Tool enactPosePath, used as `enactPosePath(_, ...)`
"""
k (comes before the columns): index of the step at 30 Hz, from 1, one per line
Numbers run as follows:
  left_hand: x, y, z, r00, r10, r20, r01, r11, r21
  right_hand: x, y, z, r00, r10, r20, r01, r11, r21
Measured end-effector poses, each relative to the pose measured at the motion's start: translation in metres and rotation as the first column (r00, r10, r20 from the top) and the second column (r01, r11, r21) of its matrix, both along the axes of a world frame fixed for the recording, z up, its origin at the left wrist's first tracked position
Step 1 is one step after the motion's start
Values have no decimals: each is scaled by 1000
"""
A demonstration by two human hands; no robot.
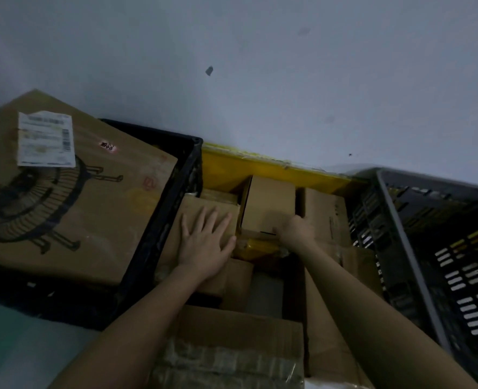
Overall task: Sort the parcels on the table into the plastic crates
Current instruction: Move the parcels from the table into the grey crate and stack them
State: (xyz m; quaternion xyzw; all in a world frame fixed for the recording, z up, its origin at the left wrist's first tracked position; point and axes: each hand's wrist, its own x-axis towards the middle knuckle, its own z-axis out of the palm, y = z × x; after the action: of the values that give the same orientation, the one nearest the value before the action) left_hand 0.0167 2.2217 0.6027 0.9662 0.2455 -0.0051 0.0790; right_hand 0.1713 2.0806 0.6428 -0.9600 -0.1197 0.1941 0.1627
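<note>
A large fan carton [72, 197] is being carried in the black crate [176, 175]: judged bulky, stiff, best taken by opposite edges. In the yellow crate [260, 167], between it and the grey crate [417, 248], a flat carton [204, 204] is being pressed by the flat-fingered left hand [204, 245]. A small upright box [268, 203], probably light and rigid, is being gripped at its lower corner by the right hand [295, 230].

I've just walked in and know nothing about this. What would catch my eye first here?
Probably the two bare hands in the middle: the left hand lies flat on a cardboard parcel, the right hand grips a small upright box in the yellow crate. At left, a big fan-printed carton fills a black crate.
</note>
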Motion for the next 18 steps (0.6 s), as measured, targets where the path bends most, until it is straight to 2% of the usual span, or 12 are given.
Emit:
enactPosePath(5, 1, 2, -3, 1000, -5, 0, 5, 1000, 15, 3, 10, -9, 997, -73, -6, 73, 994, 84)
enactPosePath(9, 2, -1, -4, 1000, -6, -3, 6, 1000, 30, 9, 6, -17, 976, -195, -97, 213, 951, 225)
enactPosePath(13, 2, -1, -2, 1000, -3, -6, 3, 999, 41, 10, 1, -8, 971, -209, -118, 235, 927, 292)
enactPosePath(18, 2, -2, -1, 1000, -4, -20, 5, 999, 37, 6, -8, 0, 976, -207, -74, 219, 880, 422)
